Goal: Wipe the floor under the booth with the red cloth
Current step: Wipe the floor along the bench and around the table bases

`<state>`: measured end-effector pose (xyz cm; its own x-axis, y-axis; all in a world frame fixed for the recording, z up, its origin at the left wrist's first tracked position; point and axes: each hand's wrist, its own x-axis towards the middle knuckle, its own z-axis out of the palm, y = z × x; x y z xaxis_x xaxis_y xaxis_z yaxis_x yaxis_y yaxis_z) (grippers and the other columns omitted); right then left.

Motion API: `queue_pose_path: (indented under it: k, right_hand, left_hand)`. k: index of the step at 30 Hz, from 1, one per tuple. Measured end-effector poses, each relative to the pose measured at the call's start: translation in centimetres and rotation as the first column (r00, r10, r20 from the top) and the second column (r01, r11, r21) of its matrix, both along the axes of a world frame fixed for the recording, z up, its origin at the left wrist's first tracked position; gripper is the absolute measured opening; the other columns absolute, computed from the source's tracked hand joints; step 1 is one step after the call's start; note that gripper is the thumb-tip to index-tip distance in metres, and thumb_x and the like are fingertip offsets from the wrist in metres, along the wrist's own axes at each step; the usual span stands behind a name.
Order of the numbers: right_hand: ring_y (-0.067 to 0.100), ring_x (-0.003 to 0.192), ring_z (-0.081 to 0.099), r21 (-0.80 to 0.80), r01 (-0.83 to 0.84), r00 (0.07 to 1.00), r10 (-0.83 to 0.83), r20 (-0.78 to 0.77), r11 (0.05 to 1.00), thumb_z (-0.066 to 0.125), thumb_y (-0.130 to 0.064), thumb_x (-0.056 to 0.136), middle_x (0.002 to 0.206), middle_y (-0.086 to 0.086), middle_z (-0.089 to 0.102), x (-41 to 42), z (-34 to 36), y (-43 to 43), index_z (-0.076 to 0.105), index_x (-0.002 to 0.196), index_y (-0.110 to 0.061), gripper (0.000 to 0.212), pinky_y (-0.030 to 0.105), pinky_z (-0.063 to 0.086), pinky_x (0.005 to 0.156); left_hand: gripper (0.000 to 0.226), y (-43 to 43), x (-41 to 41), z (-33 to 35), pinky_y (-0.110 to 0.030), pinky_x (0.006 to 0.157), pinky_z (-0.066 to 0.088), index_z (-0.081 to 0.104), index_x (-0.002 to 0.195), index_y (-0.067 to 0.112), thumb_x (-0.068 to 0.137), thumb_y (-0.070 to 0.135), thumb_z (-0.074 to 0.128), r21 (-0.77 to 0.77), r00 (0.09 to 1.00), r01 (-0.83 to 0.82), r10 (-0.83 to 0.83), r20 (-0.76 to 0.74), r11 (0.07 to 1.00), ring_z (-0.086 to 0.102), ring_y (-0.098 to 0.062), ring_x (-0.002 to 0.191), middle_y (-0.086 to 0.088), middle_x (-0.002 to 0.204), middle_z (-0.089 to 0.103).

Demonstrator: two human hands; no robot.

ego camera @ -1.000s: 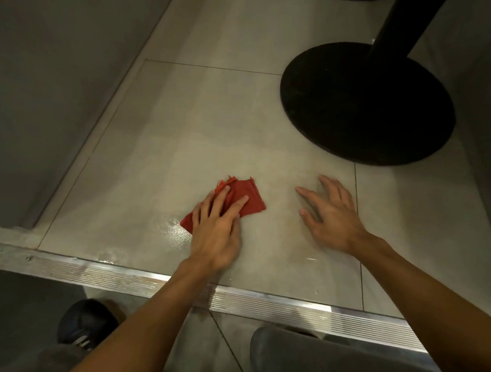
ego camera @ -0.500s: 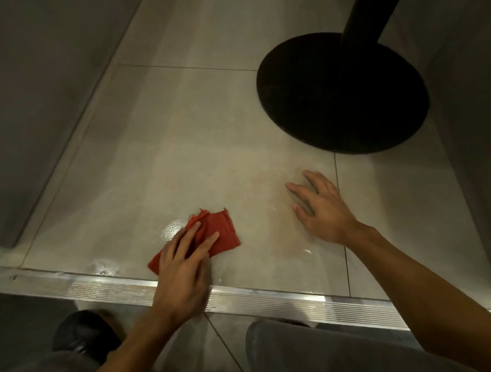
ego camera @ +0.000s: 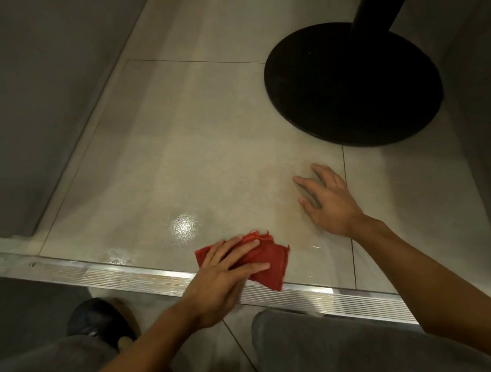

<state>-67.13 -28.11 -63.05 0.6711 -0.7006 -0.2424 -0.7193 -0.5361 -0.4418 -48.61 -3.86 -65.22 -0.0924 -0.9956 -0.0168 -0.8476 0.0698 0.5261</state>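
While leaning in on a planted palm, could skid on the wet-shining floor [ego camera: 183, 155] under the booth, glossy enough near the front edge to slip out from beneath a loaded hand. Could also leave the far tile and the seam along the grey booth wall [ego camera: 46, 92] unwiped by sweeping only the near band. Further in, could knock knuckles against the black table base [ego camera: 352, 86], standing just beyond the bracing hand. Closer, could drag the fabric across the ribbed metal threshold strip [ego camera: 122, 276], overlapped at the near corner; likely to push dirty water into the grooves, or to bunch the folds and lift them off the tile.

Bracing with the right hand [ego camera: 329, 202]: palm down on the tile between table base and strip, fingers spread wide and straight, holding nothing, seemingly taking body weight. Pressing with the left hand [ego camera: 220, 277]: laid flat on top of the red cloth [ego camera: 271, 265], fingers straight and slightly fanned, pushing down rather than gripping, heel and wrist over the threshold strip. Lying folded on the floor tile at the front edge, touching the strip, well apart from the table base, near the right hand but not touching it.
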Motion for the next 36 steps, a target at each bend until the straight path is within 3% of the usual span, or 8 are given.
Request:
queue_pose_path:
  k: [6, 10, 17, 23, 27, 31, 36]
  right_hand:
    - [0.029, 0.148, 0.001, 0.005, 0.066, 0.998, -0.066, 0.014, 0.998, 0.051, -0.041, 0.096, 0.161, 0.005, 0.01, -0.6, 0.5, -0.8, 0.043, 0.143, -0.036, 0.048, 0.047, 0.014, 0.12]
    - [0.032, 0.147, 0.001, -0.026, 0.14, 0.989, -0.141, -0.041, 0.99, 0.05, -0.043, 0.096, 0.161, 0.007, 0.01, -1.5, 0.8, -1.6, 0.036, 0.147, -0.036, 0.053, 0.047, 0.011, 0.12]
    - [0.029, 0.148, -0.003, -0.001, 0.113, 0.99, -0.113, -0.087, 0.994, 0.046, -0.044, 0.098, 0.162, 0.004, 0.005, -2.0, 1.2, -1.8, 0.029, 0.15, -0.038, 0.054, 0.044, 0.007, 0.121]
    - [0.025, 0.145, 0.006, -0.022, 0.136, 0.989, -0.137, -0.063, 0.99, 0.049, -0.044, 0.097, 0.158, 0.004, 0.015, -2.1, 1.7, -2.8, 0.038, 0.146, -0.035, 0.051, 0.041, 0.015, 0.119]
    - [0.031, 0.145, 0.002, -0.071, 0.212, 0.971, -0.218, -0.102, 0.975, 0.049, -0.049, 0.094, 0.159, 0.007, 0.009, -2.2, 1.3, -4.0, 0.03, 0.148, -0.039, 0.057, 0.047, 0.011, 0.119]
    - [0.03, 0.147, -0.006, -0.06, 0.214, 0.963, -0.221, -0.156, 0.975, 0.042, -0.055, 0.095, 0.161, 0.005, 0.002, -2.4, 0.5, -4.4, 0.018, 0.151, -0.043, 0.062, 0.05, 0.003, 0.12]
    - [0.029, 0.148, -0.003, -0.088, 0.187, 0.965, -0.2, -0.168, 0.978, 0.038, -0.06, 0.094, 0.162, 0.004, 0.004, -2.9, 0.2, -4.7, 0.016, 0.151, -0.046, 0.063, 0.049, 0.005, 0.12]
  left_hand:
    - [0.04, -5.5, 2.9, -0.2, -0.046, 0.115, 0.018, 0.047, 0.134, 0.043, 0.097, 0.031, 0.036, -0.021, 0.993, -0.113, 0.113, 0.034, 0.993, 0.018, -0.016, 0.144, 0.011, 0.154, 0.03]
    - [0.041, -11.0, 4.3, -0.5, -0.046, 0.115, 0.019, 0.047, 0.133, 0.043, 0.097, 0.036, 0.03, -0.023, 0.987, -0.133, 0.135, 0.092, 0.991, 0.022, -0.018, 0.143, 0.01, 0.153, 0.032]
    - [0.042, -19.2, 5.3, -0.4, -0.043, 0.115, 0.016, 0.046, 0.135, 0.043, 0.096, 0.032, 0.033, -0.014, 0.982, -0.159, 0.16, 0.105, 0.987, 0.021, -0.023, 0.143, 0.006, 0.154, 0.032]
    - [0.044, -16.8, 4.8, -0.3, -0.046, 0.115, 0.02, 0.048, 0.134, 0.038, 0.096, 0.037, 0.027, -0.059, 0.991, -0.099, 0.104, 0.088, 0.993, 0.025, -0.023, 0.141, 0.005, 0.151, 0.036]
    - [0.041, -15.3, 5.1, -0.7, -0.047, 0.114, 0.023, 0.048, 0.135, 0.038, 0.098, 0.036, 0.03, -0.093, 0.993, -0.067, 0.076, 0.088, 0.993, 0.025, -0.02, 0.142, 0.006, 0.151, 0.036]
    - [0.043, -18.4, 5.2, -0.8, -0.046, 0.115, 0.019, 0.046, 0.137, 0.038, 0.097, 0.037, 0.029, -0.071, 0.977, -0.18, 0.187, 0.106, 0.981, 0.021, -0.022, 0.143, 0.004, 0.153, 0.032]
    - [0.042, -24.4, 4.6, -0.2, -0.047, 0.117, 0.011, 0.04, 0.14, 0.038, 0.1, 0.027, 0.037, -0.015, 0.946, -0.298, 0.297, 0.129, 0.955, 0.014, -0.024, 0.144, 0.002, 0.156, 0.024]
